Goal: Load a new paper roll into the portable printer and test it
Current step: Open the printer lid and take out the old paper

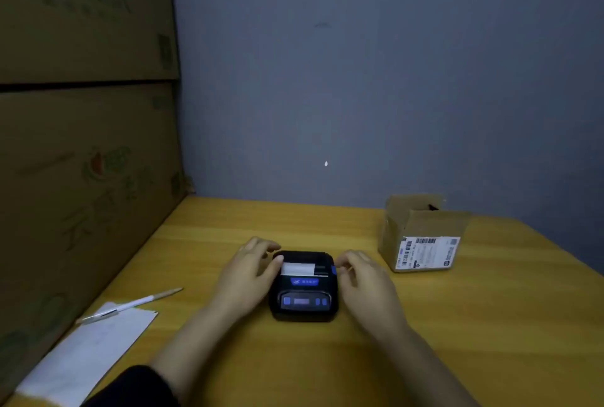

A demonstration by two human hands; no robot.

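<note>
Yellow wooden table carries our black printer at its middle (white paper shows on top). Our left hand touches the printer's left side, our right hand its right side, fingers loosely curled, grasping nothing. Right of the printer stands a cardboard box.

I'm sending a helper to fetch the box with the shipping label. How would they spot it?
On the yellow wooden table, look to the far right corner by the grey wall. The small open cardboard box stands there, right of the black printer; unlike the big cartons stacked on the left, it carries a white barcode label.
</note>
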